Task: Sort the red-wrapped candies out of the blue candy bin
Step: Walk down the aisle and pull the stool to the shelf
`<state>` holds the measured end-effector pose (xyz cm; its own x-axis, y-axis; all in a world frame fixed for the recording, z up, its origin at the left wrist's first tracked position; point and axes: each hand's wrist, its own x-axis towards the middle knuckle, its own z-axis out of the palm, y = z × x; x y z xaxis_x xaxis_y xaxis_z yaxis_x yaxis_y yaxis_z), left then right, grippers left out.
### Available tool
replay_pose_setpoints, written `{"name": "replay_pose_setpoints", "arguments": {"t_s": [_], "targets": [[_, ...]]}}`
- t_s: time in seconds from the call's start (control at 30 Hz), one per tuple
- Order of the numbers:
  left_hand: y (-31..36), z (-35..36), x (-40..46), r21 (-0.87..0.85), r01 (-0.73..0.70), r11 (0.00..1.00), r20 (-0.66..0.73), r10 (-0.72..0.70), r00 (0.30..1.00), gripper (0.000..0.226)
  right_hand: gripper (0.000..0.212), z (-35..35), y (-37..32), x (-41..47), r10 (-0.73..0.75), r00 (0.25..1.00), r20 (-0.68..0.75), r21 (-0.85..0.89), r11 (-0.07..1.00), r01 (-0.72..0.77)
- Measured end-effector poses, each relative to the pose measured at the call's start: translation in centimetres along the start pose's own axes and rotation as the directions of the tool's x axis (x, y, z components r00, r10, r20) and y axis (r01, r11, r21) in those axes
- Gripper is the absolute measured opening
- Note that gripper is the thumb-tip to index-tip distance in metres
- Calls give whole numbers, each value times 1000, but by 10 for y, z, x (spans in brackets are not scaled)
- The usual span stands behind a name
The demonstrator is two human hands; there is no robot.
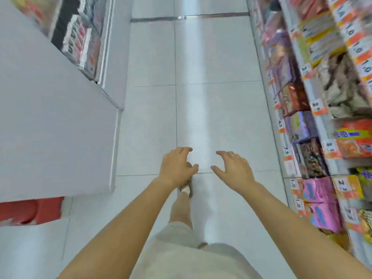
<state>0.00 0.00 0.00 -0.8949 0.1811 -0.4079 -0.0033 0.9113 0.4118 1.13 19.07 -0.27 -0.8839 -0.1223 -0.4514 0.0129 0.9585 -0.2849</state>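
- Pale grey floor tiles (pixel 211 57) are seen running down a shop aisle, with a bright strip of reflected light along the middle.
- Both arms are held out in front over the floor; the left hand (pixel 177 166) is seen with fingers loosely curved and nothing held.
- The right hand (pixel 233 168) is likewise spread and relaxed, with nothing held, palm turned toward the left hand.
- Shelves of snack packets (pixel 314 109) with orange price tags are lined along the right side.
- A white cabinet (pixel 50 121) is seen on the left, a red object (pixel 30 210) below it.
- No blue candy bin or red-wrapped candies can be made out; the shelves are blurred.
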Motion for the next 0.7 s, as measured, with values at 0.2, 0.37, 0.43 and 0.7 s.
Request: {"name": "replay_pose_setpoints", "arguments": {"t_s": [0.2,0.37,0.43,0.7], "targets": [[-36,-94,129,-62,29,998,-48,-32,998,59,53,-78,-39,144,-18,1000,-3,52,998,18],[-54,-177,257,-94,64,994,-99,-73,992,56,51,-154,-56,271,0,999,-48,130,991,6],[-56,-207,313,-113,73,991,-93,-84,992,55,50,-187,-57,327,21,996,-83,179,984,-6],[-48,-335,573,-225,77,971,-148,-112,983,54,42,-328,-53,584,13,988,-157,160,987,12]]}}
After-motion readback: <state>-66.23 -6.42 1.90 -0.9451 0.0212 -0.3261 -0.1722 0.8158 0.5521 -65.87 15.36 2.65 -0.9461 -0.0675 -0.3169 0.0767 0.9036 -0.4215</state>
